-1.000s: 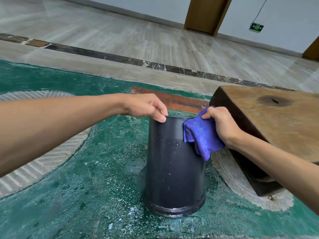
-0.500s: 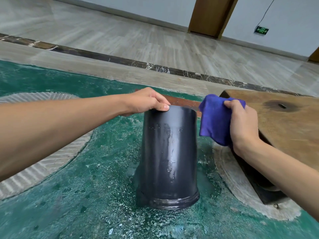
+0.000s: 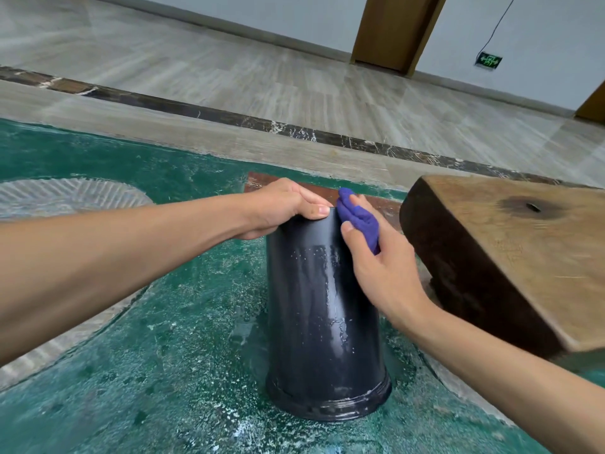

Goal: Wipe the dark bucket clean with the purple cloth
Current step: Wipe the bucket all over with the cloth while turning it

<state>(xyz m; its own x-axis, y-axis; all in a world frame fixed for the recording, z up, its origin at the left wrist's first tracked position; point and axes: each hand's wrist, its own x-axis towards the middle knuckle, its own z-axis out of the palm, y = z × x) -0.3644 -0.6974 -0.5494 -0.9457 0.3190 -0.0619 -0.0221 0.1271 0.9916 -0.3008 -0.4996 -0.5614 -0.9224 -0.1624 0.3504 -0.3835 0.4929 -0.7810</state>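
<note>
The dark bucket (image 3: 322, 326) stands upside down on the wet green floor, its wall shiny with water drops. My left hand (image 3: 284, 208) grips its upper edge on the left side, fingers curled over the top. My right hand (image 3: 379, 267) holds the purple cloth (image 3: 358, 219) and presses it against the bucket's upper right side. Most of the cloth is hidden under my fingers and palm.
A thick wooden block (image 3: 504, 257) lies close on the right of the bucket. A ribbed grey patch (image 3: 65, 198) is on the floor at the left. Beyond the green surface (image 3: 163, 371) run a dark marble strip (image 3: 294, 131) and pale tiled floor.
My right hand has brought the cloth from beside the bucket onto its upper right side. The left hand keeps its grip on the top edge.
</note>
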